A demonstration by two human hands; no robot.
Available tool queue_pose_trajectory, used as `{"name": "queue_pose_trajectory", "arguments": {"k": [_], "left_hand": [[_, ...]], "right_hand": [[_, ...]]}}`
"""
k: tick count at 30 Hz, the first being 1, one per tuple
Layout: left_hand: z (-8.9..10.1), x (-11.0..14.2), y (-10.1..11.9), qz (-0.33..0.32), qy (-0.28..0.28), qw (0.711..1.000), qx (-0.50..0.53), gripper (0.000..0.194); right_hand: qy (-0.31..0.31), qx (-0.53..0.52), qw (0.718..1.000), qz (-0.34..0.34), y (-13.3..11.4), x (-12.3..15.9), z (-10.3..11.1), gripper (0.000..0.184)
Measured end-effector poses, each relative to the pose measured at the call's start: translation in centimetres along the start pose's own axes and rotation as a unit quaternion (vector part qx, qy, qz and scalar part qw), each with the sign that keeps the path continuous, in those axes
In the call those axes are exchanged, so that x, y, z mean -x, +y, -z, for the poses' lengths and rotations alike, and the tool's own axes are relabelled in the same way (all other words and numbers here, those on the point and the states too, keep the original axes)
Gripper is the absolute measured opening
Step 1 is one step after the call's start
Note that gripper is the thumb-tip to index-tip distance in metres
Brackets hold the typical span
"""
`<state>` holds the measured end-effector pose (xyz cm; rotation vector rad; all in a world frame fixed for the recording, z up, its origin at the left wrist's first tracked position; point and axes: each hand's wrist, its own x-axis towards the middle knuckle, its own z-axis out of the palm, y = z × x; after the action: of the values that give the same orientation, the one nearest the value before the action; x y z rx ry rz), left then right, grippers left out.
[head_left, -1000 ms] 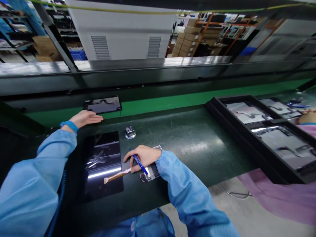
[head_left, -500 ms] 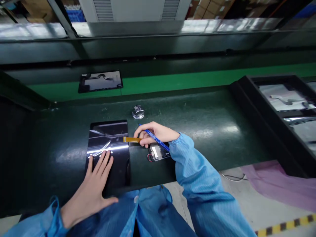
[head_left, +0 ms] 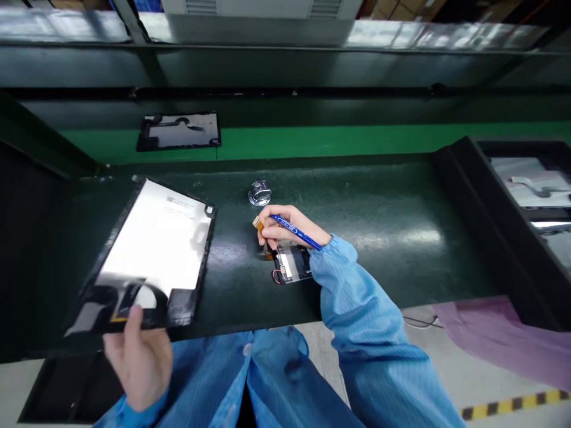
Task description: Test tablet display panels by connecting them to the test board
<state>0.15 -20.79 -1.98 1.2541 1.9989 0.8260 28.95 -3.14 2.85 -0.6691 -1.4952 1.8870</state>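
Note:
My left hand [head_left: 145, 359] grips the near edge of a tablet screen panel [head_left: 156, 238], thumb on top. The panel's white back faces up, and it is tilted at an angle over the left of the bench. Black film and an orange strip show by the thumb. Closed around an orange flex cable [head_left: 258, 224] is my right hand [head_left: 288, 224], its fingertips pinching the cable. A slim blue pen-like tool [head_left: 297, 230] with white lettering also lies in that hand. Below it sits a small circuit-board assembly [head_left: 293, 264] with a red wire, partly covered by the hand and sleeve.
A shiny round metal piece [head_left: 259, 193] stands on the dark green bench [head_left: 379, 208] beyond my right hand. Another panel [head_left: 178, 131] lies on the green strip at the back. A black rack [head_left: 482, 220] with more panels is at the right.
My left hand lay flat on the glossy face-up screen panel; now it holds the panel lifted and turned white side up. The flex cable's end has moved right, off the panel.

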Motion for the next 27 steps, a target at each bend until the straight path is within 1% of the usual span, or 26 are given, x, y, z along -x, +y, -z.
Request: {"name": "queue_pose_trajectory", "arguments": {"k": [1, 2, 3, 4, 5, 7, 8, 9, 10, 11, 12, 14, 15, 16, 17, 18, 19, 20, 21, 22, 23, 24, 25, 26, 27], "left_hand": [[-0.6, 0.1, 1.0, 0.016, 0.030, 0.996, 0.082, 0.054], [-1.1, 0.2, 2.0, 0.037, 0.045, 0.985, 0.161, 0.052], [-1.6, 0.4, 2.8, 0.062, 0.045, 0.971, 0.226, 0.049], [-1.9, 0.6, 3.5, 0.088, 0.028, 0.959, 0.269, 0.046], [-2.2, 0.8, 3.9, 0.111, 0.004, 0.952, 0.285, 0.042], [-2.6, 1.0, 4.3, 0.158, -0.043, 0.935, 0.315, 0.033], [-2.7, 1.0, 4.3, 0.183, -0.070, 0.920, 0.341, 0.027], [-2.6, 1.0, 4.2, 0.207, -0.106, 0.900, 0.369, 0.022], [-2.3, 1.0, 4.1, 0.231, -0.154, 0.876, 0.395, 0.019], [-1.9, 0.9, 4.1, 0.250, -0.215, 0.850, 0.412, 0.020], [-1.3, 0.7, 4.1, 0.261, -0.290, 0.825, 0.409, 0.025], [0.4, -0.1, 4.6, 0.251, -0.449, 0.788, 0.337, 0.038], [1.3, -0.7, 5.0, 0.228, -0.507, 0.782, 0.281, 0.044], [2.1, -1.5, 5.6, 0.195, -0.540, 0.788, 0.224, 0.049], [2.7, -2.5, 6.3, 0.154, -0.543, 0.806, 0.175, 0.051], [2.9, -3.7, 7.0, 0.103, -0.518, 0.838, 0.137, 0.052], [2.8, -5.1, 7.7, 0.045, -0.472, 0.874, 0.103, 0.050], [2.3, -6.6, 8.4, -0.022, -0.406, 0.911, 0.062, 0.047], [1.4, -8.1, 9.0, -0.098, -0.319, 0.943, 0.008, 0.043], [0.2, -9.5, 9.5, -0.172, -0.217, 0.959, -0.053, 0.036], [-1.1, -10.9, 9.9, -0.238, -0.132, 0.957, -0.104, 0.033], [-2.4, -12.0, 10.3, -0.274, -0.093, 0.948, -0.134, 0.033], [-3.5, -13.0, 10.5, -0.286, -0.084, 0.944, -0.140, 0.032], [-4.4, -13.6, 10.7, -0.294, -0.093, 0.941, -0.139, 0.032], [-4.9, -14.1, 10.8, -0.293, -0.117, 0.940, -0.130, 0.032]], "right_hand": [[0.000, 0.000, 1.000, -0.001, 0.0, 0.0, 0.0, 0.028], [0.000, 0.000, 1.000, -0.004, -0.1, 0.0, 0.0, 0.028], [0.000, 0.002, 1.000, -0.006, -0.1, 0.0, -0.1, 0.029], [-0.001, 0.003, 1.000, -0.008, -0.2, 0.0, -0.1, 0.030], [-0.001, 0.005, 1.000, -0.010, -0.2, 0.0, -0.1, 0.031], [0.002, 0.008, 1.000, -0.011, -0.1, -0.1, -0.2, 0.030], [0.003, 0.007, 1.000, -0.010, 0.0, -0.1, -0.3, 0.030], [0.003, 0.004, 1.000, -0.009, 0.1, -0.2, -0.3, 0.030], [0.004, 0.001, 1.000, -0.008, 0.2, -0.2, -0.4, 0.030], [0.003, -0.003, 1.000, -0.009, 0.4, -0.2, -0.5, 0.031], [0.001, -0.006, 1.000, -0.012, 0.5, -0.3, -0.6, 0.031], [-0.001, -0.007, 1.000, -0.020, 0.6, -0.3, -0.8, 0.031], [0.000, -0.006, 1.000, -0.022, 0.6, -0.4, -0.9, 0.030], [0.001, -0.003, 1.000, -0.024, 0.6, -0.4, -1.0, 0.030], [0.002, 0.001, 1.000, -0.026, 0.7, -0.5, -1.2, 0.030], [0.002, 0.005, 1.000, -0.029, 0.7, -0.7, -1.4, 0.030], [0.001, 0.010, 0.999, -0.031, 0.7, -0.8, -1.7, 0.030], [0.002, 0.014, 0.999, -0.033, 0.8, -0.9, -2.0, 0.030], [0.004, 0.017, 0.999, -0.032, 0.9, -1.1, -2.3, 0.031], [0.006, 0.017, 0.999, -0.028, 1.0, -1.2, -2.6, 0.031], [0.009, 0.015, 1.000, -0.024, 1.1, -1.3, -2.8, 0.030], [0.013, 0.013, 1.000, -0.021, 1.2, -1.3, -3.1, 0.030], [0.016, 0.012, 1.000, -0.019, 1.3, -1.3, -3.3, 0.030], [0.019, 0.015, 1.000, -0.017, 1.4, -1.3, -3.4, 0.030], [0.020, 0.019, 1.000, -0.013, 1.5, -1.3, -3.5, 0.029]]}}
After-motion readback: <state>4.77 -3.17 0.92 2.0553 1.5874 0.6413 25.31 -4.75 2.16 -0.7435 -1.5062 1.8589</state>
